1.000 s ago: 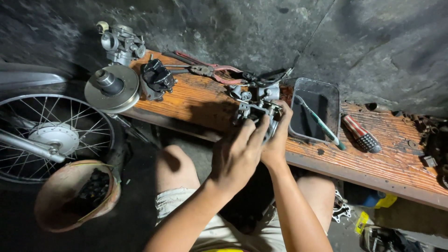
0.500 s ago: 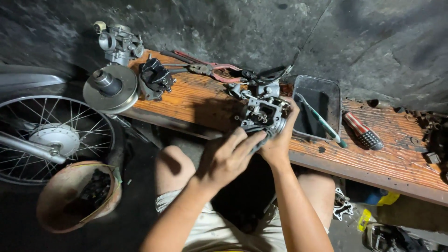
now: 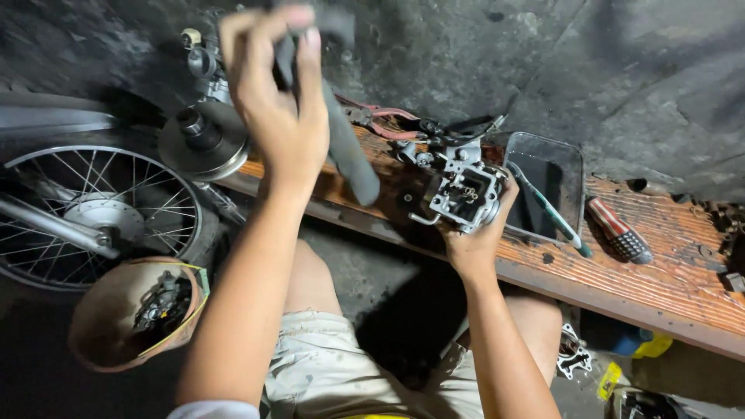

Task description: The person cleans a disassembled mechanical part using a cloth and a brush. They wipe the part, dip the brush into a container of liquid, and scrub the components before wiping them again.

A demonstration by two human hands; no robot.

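Fingers (image 3: 299, 54) of the left hand (image 3: 275, 109) pinch the top of a dark grey rubber hose (image 3: 345, 147), raised high above the bench; the hose hangs down from the grip, blurred, its lower end over the bench's front edge. The grip is closed on the hose. The right hand (image 3: 473, 240) clasps a silver carburettor body (image 3: 464, 190) from below and from the right, the thumb up along its side, the open face with its small brass parts turned toward the camera. The carburettor sits just above the front edge of the wooden bench (image 3: 667, 271), about midway along it.

Just right of the carburettor a clear rectangular plastic tray (image 3: 570, 155) rests on the bench, with a green-handled tool (image 3: 552, 211) lying slantwise across its front rim. Farther right lies a screwdriver handle (image 3: 618, 237) with red and pale stripes. Behind the carburettor, toward the rear edge, red-handled pliers (image 3: 384, 124) lie flat. At the bench's left end a round metal pulley (image 3: 203, 143) sits near the corner, partly behind the left forearm. Below the left end stands a spoked wheel (image 3: 93, 217), and beside it a reddish bowl (image 3: 116, 310) holding dark small parts. The person's knees in pale shorts (image 3: 326, 372) show under the bench's front edge.
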